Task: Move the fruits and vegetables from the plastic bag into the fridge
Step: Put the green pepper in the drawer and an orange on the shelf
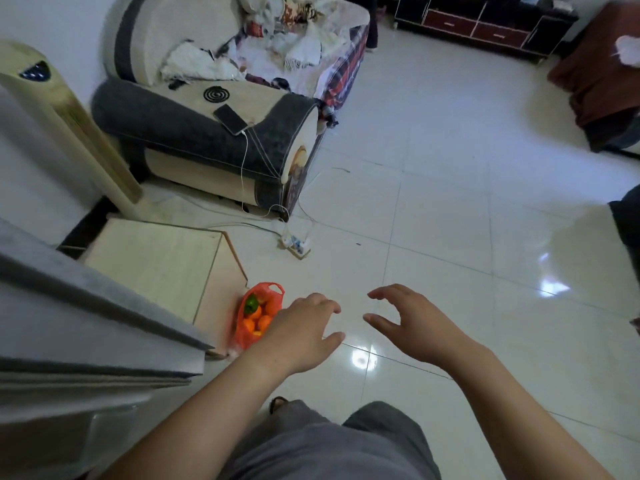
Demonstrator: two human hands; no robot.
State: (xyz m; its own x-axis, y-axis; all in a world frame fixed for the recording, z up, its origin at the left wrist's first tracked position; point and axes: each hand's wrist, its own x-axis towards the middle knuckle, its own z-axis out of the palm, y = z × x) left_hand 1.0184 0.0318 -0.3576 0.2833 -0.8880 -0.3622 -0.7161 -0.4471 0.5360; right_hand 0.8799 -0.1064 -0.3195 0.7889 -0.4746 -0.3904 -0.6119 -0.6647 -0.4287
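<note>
On the white tiled floor (450, 220), head view: the orange plastic bag (242, 336) of oranges (265, 322) and a green pepper (250, 304) stands against a low wooden cabinet (156, 265) beside the grey fridge (86, 323), while the left hand (304, 327), overlapping the bag's edge, and the right hand (412, 323) hover empty, fingers apart and loosely curved.

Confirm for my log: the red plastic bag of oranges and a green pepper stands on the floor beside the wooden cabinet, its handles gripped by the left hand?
No: in the head view the left hand holds nothing, and the handles stand free. The red plastic bag of oranges and a green pepper does stand on the floor beside the wooden cabinet.
</note>
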